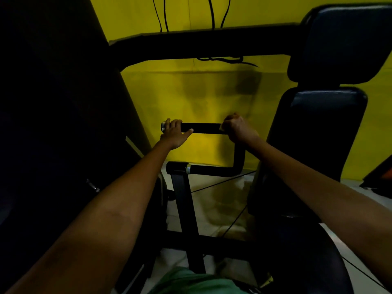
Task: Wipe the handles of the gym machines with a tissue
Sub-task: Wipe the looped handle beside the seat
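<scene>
A black padded handle (204, 128) of a gym machine runs level across the middle of the head view, with a silver cap at its left end. My left hand (175, 134) grips the handle beside that cap, fingers over the top and thumb underneath. My right hand (238, 128) is curled round the handle's right end. A small pale edge of tissue (222, 126) shows at its knuckles; the rest of the tissue is hidden in the fist.
A second black handle (212, 169) sits lower, joined by a bent tube. The dark padded seat back (318, 134) rises at the right. A black frame beam (201, 44) crosses above, a dark column stands at left, and the yellow wall (191, 92) is behind.
</scene>
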A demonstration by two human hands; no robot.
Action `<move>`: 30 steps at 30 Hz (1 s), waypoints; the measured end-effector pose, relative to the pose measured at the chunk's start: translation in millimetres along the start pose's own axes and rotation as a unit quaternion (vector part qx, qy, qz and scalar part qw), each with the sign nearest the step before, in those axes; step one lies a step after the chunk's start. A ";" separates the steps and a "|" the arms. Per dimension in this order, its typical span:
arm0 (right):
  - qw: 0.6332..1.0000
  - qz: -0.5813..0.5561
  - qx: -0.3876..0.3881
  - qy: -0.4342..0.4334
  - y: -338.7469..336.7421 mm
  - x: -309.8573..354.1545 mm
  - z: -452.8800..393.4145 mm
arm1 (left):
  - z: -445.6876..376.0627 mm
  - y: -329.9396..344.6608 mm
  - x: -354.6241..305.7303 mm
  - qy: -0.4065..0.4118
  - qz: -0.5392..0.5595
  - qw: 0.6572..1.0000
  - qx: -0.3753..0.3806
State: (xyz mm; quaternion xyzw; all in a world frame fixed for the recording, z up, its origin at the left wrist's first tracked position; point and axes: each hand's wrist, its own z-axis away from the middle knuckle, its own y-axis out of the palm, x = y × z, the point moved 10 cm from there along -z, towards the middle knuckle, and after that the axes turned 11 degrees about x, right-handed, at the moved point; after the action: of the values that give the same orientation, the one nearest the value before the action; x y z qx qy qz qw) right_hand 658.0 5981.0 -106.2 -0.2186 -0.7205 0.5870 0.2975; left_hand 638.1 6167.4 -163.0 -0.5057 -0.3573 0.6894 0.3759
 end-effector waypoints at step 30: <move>0.996 0.009 -0.040 -0.082 3.2 27.9 -5.7 | 12.1 -7.5 -0.9 0.058 0.055 0.977 -0.196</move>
State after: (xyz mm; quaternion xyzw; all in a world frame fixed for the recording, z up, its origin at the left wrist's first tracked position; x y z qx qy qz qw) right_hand 641.5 6004.3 -103.7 -0.1884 -0.7633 0.5762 0.2232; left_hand 627.7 6168.7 -153.2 -0.6274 -0.4345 0.5955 0.2508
